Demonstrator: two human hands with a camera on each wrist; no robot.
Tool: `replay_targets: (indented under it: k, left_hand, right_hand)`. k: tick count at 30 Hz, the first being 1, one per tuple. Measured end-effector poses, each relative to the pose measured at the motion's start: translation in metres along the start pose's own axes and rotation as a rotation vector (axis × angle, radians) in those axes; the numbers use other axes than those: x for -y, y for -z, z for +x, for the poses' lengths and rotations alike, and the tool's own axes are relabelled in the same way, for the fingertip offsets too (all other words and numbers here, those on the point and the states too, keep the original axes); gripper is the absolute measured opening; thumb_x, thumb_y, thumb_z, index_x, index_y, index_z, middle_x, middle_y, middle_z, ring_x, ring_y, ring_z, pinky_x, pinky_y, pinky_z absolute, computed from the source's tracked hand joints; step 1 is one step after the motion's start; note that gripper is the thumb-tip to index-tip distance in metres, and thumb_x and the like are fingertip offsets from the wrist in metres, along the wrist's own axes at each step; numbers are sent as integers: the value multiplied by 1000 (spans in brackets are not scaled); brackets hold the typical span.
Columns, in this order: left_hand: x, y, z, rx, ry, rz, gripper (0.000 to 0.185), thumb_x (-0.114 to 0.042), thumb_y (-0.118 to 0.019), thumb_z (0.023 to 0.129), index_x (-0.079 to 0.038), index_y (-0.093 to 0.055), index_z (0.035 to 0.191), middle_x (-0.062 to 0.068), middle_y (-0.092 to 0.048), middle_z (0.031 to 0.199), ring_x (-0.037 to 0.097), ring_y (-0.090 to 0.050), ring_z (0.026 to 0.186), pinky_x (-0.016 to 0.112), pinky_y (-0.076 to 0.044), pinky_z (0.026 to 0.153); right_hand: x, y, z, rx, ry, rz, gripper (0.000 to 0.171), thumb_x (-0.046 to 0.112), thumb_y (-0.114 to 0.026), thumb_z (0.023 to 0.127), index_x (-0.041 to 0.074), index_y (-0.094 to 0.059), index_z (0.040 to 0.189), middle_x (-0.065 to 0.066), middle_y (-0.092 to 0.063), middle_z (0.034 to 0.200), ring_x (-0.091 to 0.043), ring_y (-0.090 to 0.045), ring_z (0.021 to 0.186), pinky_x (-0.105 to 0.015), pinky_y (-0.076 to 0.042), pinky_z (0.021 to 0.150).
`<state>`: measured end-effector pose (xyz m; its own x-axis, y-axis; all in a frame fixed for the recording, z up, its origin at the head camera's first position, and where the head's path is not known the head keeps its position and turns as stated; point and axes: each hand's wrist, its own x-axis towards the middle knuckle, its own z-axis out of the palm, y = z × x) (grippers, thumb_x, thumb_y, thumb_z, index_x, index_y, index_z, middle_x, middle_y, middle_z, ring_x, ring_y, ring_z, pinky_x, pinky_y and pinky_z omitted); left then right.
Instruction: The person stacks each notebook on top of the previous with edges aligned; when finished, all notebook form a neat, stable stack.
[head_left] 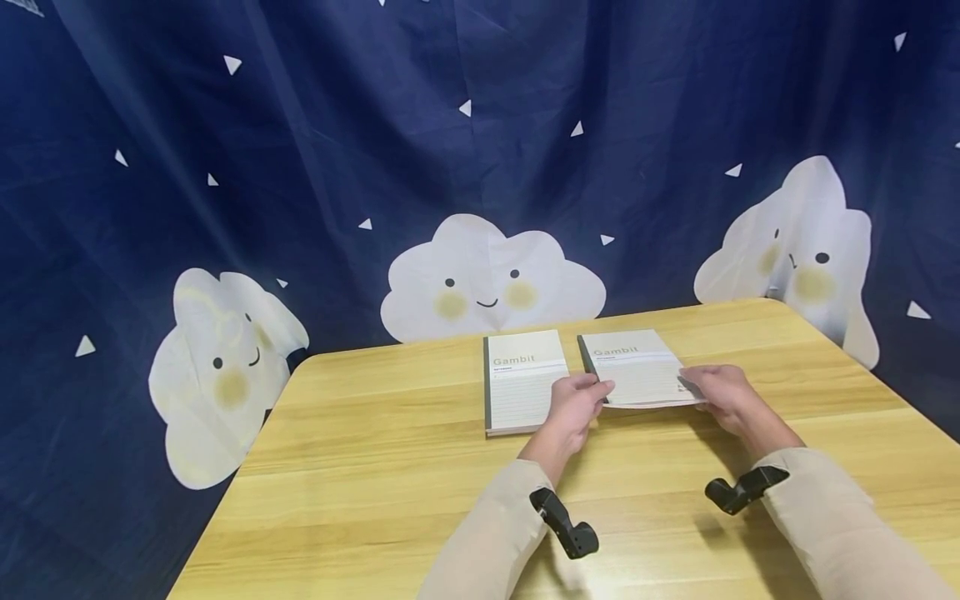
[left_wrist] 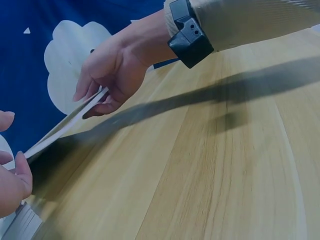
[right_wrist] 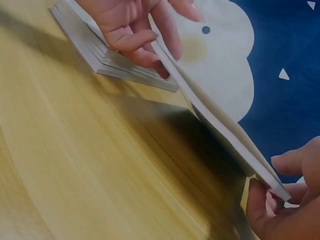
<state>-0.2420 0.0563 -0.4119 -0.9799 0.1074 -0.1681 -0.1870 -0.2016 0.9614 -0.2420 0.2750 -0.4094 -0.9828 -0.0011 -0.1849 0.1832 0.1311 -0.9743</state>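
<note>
Notebook [head_left: 641, 372] pinched at both near corners, left grip [head_left: 577, 404] and right grip [head_left: 723, 393].

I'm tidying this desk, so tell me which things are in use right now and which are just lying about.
In use:
- right notebook, lifted at its near edge
- left hand and right hand, pinching it

Lying about:
- left notebook, flat on the table

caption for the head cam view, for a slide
Both hands, left hand and right hand, lift the right notebook by its near corners beside a second notebook on the wooden table.
</note>
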Motion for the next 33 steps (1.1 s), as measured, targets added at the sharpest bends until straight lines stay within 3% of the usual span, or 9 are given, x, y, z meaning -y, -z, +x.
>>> replay_targets:
  k: [5, 12, 19, 24, 28, 33]
  left_hand:
    - [2, 1, 1, -17, -17, -36, 47, 0, -67, 81, 11, -52, 124, 14, -58, 109, 16, -56, 88, 26, -51, 82]
    - [5, 0, 2, -42, -52, -82, 42, 1, -64, 83, 11, -53, 122, 16, -59, 110, 25, -58, 107, 38, -48, 96]
    - [6, -1, 4, -103, -76, -137, 35, 3, -65, 82, 9, -59, 116, 15, -62, 103, 23, -61, 99, 40, -49, 94]
    - [6, 0, 3, -126, -86, -157, 31, 2, -66, 82, 8, -62, 112, 15, -62, 101, 19, -62, 92, 34, -53, 87]
    - [3, 3, 1, -130, -86, -170, 34, 5, -65, 80, 8, -61, 114, 14, -60, 100, 14, -59, 82, 24, -53, 75]
    - [-3, 8, -4, -124, -89, -184, 37, 6, -64, 80, 7, -60, 117, 9, -57, 98, 4, -45, 59, 11, -34, 46]
  right_hand:
    - [-1, -1, -3, -27, 14, 1, 56, 13, -42, 98, -23, -22, 136, 10, -56, 77, 1, -53, 68, -19, -47, 58]
    - [-4, -3, -6, -25, 49, 123, 59, 8, -45, 96, -22, -17, 138, 12, -57, 81, 4, -56, 76, -15, -50, 68]
    - [-7, -6, -9, -37, 78, 233, 63, 7, -48, 96, -19, -14, 141, 12, -55, 87, 5, -56, 79, -12, -50, 71]
    - [-7, -10, -12, -48, 106, 285, 65, 8, -52, 95, -18, -14, 141, 13, -57, 87, 5, -56, 80, -11, -50, 72]
    - [-5, -13, -16, -56, 127, 326, 67, 8, -54, 94, -18, -15, 141, 14, -59, 87, 4, -57, 80, -11, -50, 73]
    - [-1, -18, -23, -69, 146, 333, 71, 11, -59, 92, -16, -17, 142, 17, -59, 89, 5, -57, 81, -11, -50, 73]
